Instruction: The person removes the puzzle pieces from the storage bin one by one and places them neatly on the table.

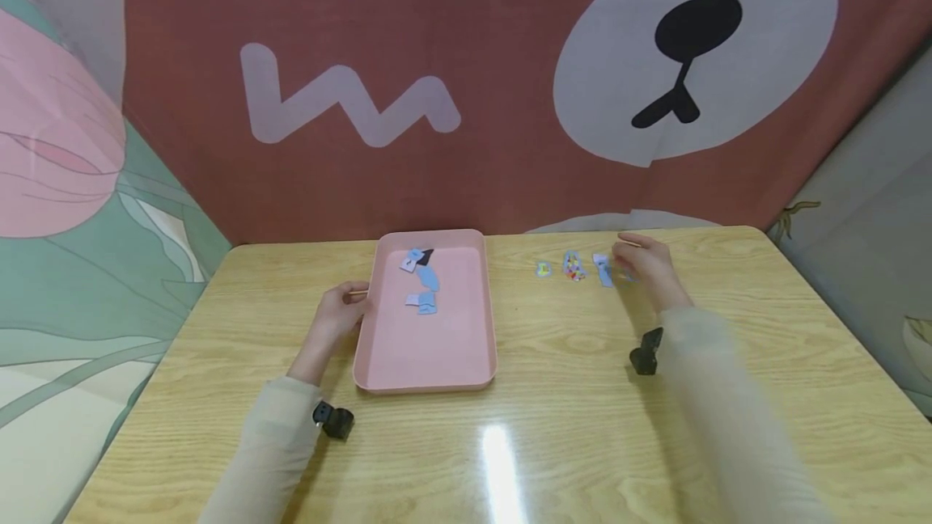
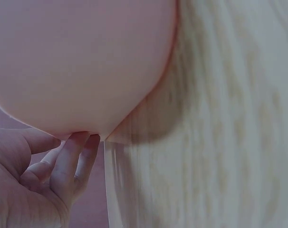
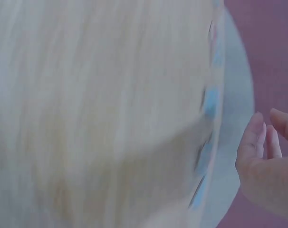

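Observation:
My left hand (image 1: 340,312) is at the left wall of a pink tray (image 1: 422,362), fingertips touching its outer side. In the left wrist view the thumb and fingers (image 2: 65,166) meet the tray's edge. Inside the tray lie small flat pieces: a light-blue one (image 1: 428,278), a blue-and-lilac one (image 1: 426,303) and a black one (image 1: 425,257) overlapped by pale ones. My right hand (image 1: 648,264) hovers over the table's far right with relaxed fingers; nothing shows between them. Close by lie a blue piece (image 1: 603,272) and another (image 1: 629,275) partly hidden below the hand.
A multicoloured piece (image 1: 574,267) and a small green-and-yellow piece (image 1: 543,269) lie right of the tray. The wooden table (image 1: 568,427) ends at a hanging brown cloth (image 1: 349,184) printed with an animal face. Dark wrist cameras (image 1: 646,352) sit at both cuffs.

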Demonstrator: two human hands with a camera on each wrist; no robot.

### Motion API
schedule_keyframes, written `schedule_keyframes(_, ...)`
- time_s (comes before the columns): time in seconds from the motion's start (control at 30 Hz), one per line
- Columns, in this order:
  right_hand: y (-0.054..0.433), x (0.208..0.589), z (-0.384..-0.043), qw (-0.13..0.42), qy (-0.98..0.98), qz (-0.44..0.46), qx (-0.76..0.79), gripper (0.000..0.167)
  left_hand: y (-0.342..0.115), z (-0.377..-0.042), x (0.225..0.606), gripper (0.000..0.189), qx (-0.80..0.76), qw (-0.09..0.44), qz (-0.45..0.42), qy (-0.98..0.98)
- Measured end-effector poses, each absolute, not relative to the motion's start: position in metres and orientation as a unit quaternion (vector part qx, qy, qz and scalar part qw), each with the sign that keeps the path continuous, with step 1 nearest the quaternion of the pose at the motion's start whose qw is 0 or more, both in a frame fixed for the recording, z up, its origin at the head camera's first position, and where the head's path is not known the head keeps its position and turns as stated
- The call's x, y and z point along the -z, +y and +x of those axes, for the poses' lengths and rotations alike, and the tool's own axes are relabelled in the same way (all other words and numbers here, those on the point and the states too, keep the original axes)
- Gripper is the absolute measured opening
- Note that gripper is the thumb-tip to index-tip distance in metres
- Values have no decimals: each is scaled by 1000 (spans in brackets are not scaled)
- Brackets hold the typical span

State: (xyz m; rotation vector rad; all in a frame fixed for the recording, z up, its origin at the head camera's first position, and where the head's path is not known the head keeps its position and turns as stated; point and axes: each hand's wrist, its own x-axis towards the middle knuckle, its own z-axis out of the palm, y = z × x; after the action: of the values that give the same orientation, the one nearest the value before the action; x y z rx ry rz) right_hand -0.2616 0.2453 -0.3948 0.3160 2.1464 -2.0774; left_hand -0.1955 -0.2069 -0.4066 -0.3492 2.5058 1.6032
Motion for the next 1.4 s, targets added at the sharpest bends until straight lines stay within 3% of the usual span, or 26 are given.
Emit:
schedule_keyframes(0.3, 172, 386, -269, 130, 752, 53, 644, 52, -207, -196, 408, 42, -538, 73, -114, 832)
schedule_keyframes(0.7, 87, 383, -258, 145, 757, -20, 636, 42, -207, -196, 406, 42, -536, 70, -117, 833)
schedule_keyframes(1.4, 16, 397, -248, 150, 787, -57, 596, 32, -205, -197, 405, 40, -503, 60, -120, 854)
